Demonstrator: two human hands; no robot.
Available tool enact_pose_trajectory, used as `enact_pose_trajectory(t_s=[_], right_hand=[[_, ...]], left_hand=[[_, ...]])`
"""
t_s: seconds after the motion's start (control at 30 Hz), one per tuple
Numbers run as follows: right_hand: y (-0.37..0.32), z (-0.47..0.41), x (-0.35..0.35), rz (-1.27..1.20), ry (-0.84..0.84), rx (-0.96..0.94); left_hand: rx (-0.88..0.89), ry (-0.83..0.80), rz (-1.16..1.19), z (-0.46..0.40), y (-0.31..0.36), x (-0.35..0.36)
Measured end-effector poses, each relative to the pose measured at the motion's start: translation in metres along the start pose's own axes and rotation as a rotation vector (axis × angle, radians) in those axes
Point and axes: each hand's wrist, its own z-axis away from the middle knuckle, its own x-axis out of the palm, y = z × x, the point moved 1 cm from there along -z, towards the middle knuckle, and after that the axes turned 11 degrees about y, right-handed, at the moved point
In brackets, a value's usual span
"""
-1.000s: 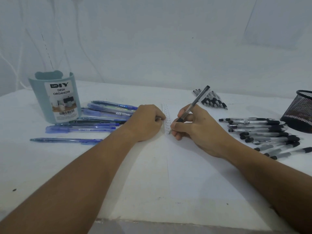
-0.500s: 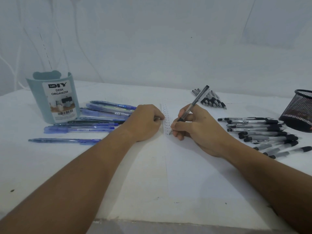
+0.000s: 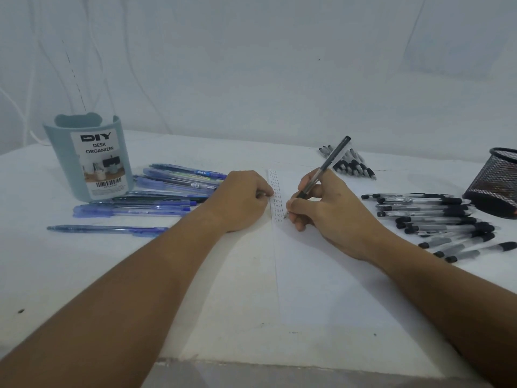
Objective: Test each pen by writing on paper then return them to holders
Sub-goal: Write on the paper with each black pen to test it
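Pen (image 3: 324,170) tip moved down paper (image 3: 321,289), R hand (image 3: 330,211) writing; L hand (image 3: 243,200) steadies

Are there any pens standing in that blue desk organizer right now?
No, nothing sticks out above the rim of the organizer; the blue pens all lie flat on the table beside it.

Left hand (image 3: 246,198) fisted (knuckles down); right hand (image 3: 330,211) pinching pen (image 3: 324,166).
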Motion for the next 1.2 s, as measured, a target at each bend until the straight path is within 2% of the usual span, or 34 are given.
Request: enact_pose_trajectory(t_s=[0.17, 0.33, 0.47, 0.73, 0.9, 1.2], right_hand=[[-0.003, 0.001, -0.001, -0.102, -0.018, 0.073], [-0.003, 0.000, 0.001, -0.063, -0.006, 0.058], [-0.007, -0.005, -0.004, -0.291, 0.052, 0.182], [-0.012, -0.014, -0.017, -0.533, 0.239, 0.298], [-0.014, -0.015, -0.024, -0.612, 0.183, 0.354], [-0.014, -0.016, -0.029, -0.663, 0.205, 0.365]], left_hand=[[-0.004, -0.001, 0.003, 0.001, 0.000, 0.000], [-0.005, 0.000, 0.005, 0.000, -0.001, 0.001], [-0.019, -0.004, 0.028, 0.000, -0.002, 0.002], [-0.026, -0.015, 0.031, -0.002, -0.004, 0.003], [-0.025, -0.012, 0.039, -0.002, -0.005, 0.003], [-0.033, 0.001, 0.041, 0.000, -0.006, 0.002]])
